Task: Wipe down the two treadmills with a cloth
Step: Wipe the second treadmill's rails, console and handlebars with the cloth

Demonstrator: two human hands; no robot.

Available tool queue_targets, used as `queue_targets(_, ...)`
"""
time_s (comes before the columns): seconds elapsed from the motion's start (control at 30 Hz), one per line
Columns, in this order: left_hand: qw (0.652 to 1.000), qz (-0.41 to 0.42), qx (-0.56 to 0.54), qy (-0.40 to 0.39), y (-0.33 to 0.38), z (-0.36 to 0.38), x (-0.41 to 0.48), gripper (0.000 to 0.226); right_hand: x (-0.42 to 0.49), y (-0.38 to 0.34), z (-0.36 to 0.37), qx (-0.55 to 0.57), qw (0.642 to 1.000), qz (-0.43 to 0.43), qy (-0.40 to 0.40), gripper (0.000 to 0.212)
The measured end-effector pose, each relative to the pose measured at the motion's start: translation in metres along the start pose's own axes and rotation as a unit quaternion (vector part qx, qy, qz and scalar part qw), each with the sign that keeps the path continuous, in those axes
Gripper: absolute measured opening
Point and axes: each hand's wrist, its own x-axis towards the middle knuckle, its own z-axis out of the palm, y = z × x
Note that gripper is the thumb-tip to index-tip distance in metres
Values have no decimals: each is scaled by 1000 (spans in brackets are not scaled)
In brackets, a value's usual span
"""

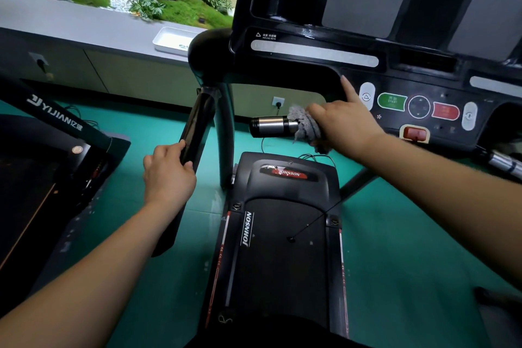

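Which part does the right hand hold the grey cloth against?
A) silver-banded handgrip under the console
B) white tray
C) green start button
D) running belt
A: the right hand grips the grey cloth bunched round the silver-banded handgrip, below the console.

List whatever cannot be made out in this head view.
Head view only:
- Cloth: mostly covered by the right hand gripping it.
- Left treadmill: cut off by the left edge.
- Console warning label: print too small.
- Handrail: part hidden under the left hand gripping it.
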Motion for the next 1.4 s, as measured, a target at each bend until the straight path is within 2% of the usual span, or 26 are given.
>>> queue_targets(0.1,1000,-2,-3,-2,-1,-1,0,50,-15,-9,17,41,995,38,81,49)
queue_targets(0.23,1000,-3,-7,-1,1,0,0,50,-6,3,-7,168,978,88,90,37)
queue_targets(0.3,1000,-2,-3,1,1,1,0,50,2,4,-19,194,971,81,118,54)
queue_targets(0.37,1000,-3,-2,2,1,2,0,50,9,0,-22,223,970,81,49,78)
queue_targets(0.4,1000,-3,-2,2,1,3,0,50,13,-4,-18,240,968,70,7,80)
queue_targets(0.5,1000,-6,-7,2,0,3,2,50,24,-16,-7,238,971,27,-23,52)
queue_targets(0.57,1000,-3,-4,5,-1,4,2,50,34,-24,-9,205,978,8,-28,43)
queue_targets(0.77,1000,-2,0,5,0,4,2,50,90,-75,-29,230,968,-11,-96,57)
queue_targets(0.87,1000,-1,-4,7,-1,4,2,50,107,-95,-35,260,957,-22,-131,55)
queue_targets(0.93,1000,1,-8,4,-1,4,2,50,101,-92,-32,257,960,-41,-105,51)
queue_targets(1.07,1000,-2,-13,-2,-2,3,2,49,65,-74,-8,272,960,-67,7,39)
queue_targets(1.13,1000,-2,-14,-3,-2,2,2,49,45,-60,-2,280,956,-16,88,41)
queue_targets(1.2,1000,0,-15,-2,-2,2,2,49,21,-47,-5,306,935,53,170,40)
queue_targets(1.27,1000,2,-14,1,-2,3,3,50,-7,-52,-12,401,888,109,196,33)
queue_targets(1.37,1000,5,-8,4,-3,5,3,50,-41,-91,1,553,789,242,115,28)
queue_targets(1.4,1000,6,-7,5,-3,5,3,50,-47,-102,12,592,744,299,83,29)
